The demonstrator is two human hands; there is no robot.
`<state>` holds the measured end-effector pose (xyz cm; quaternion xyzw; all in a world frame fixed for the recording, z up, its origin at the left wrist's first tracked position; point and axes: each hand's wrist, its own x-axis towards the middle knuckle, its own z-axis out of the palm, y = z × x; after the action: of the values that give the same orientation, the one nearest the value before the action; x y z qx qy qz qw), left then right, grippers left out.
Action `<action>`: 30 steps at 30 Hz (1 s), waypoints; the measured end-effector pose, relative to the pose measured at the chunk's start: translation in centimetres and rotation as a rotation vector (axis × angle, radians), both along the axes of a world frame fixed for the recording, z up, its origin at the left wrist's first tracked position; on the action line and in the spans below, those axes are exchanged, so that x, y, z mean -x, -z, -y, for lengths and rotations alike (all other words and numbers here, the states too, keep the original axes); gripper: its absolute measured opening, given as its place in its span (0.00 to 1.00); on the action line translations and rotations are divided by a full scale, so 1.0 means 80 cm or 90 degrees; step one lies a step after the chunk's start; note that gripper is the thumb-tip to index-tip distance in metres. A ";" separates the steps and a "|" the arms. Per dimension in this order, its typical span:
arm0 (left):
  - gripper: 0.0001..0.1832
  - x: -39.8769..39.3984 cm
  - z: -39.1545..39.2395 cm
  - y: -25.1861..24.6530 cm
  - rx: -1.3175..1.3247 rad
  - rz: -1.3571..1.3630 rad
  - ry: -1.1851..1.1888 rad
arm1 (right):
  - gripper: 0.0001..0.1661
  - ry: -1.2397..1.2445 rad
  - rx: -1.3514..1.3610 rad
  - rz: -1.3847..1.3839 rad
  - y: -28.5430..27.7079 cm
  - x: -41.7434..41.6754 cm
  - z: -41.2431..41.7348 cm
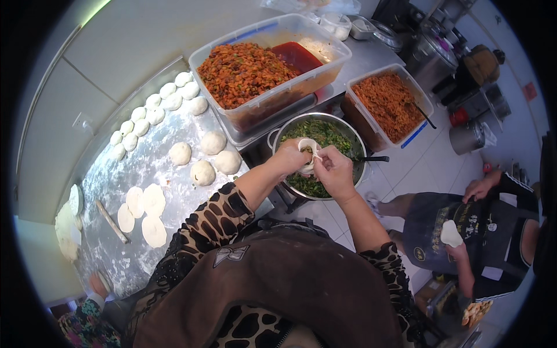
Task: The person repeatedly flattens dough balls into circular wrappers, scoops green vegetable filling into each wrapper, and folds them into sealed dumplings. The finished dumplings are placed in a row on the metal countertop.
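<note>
Over a steel pot of chopped green filling, my left hand cups a dough wrapper with some green filling visible inside. My right hand pinches the wrapper's edge between thumb and fingers. On the floured metal table, left of my hands, lie filled round buns, flat dough rounds and a wooden rolling pin. Rows of smaller dough balls line the table's far side. A black handle sticks out of the pot to the right.
A large plastic tub of reddish chopped filling stands beyond the pot, and a smaller tub stands to its right. A co-worker in a dark apron holds a dough piece at right. Another person's hand is at the table's lower left.
</note>
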<state>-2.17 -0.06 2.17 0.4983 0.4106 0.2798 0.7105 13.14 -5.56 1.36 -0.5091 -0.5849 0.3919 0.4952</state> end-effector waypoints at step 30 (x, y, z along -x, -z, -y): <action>0.18 0.017 -0.014 -0.013 -0.039 -0.054 0.142 | 0.07 0.000 -0.047 0.081 0.008 0.003 -0.004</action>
<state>-3.49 1.07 3.25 0.5738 0.3736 0.1903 0.7036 12.91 -5.22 0.70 -0.5145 -0.6291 0.3370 0.4754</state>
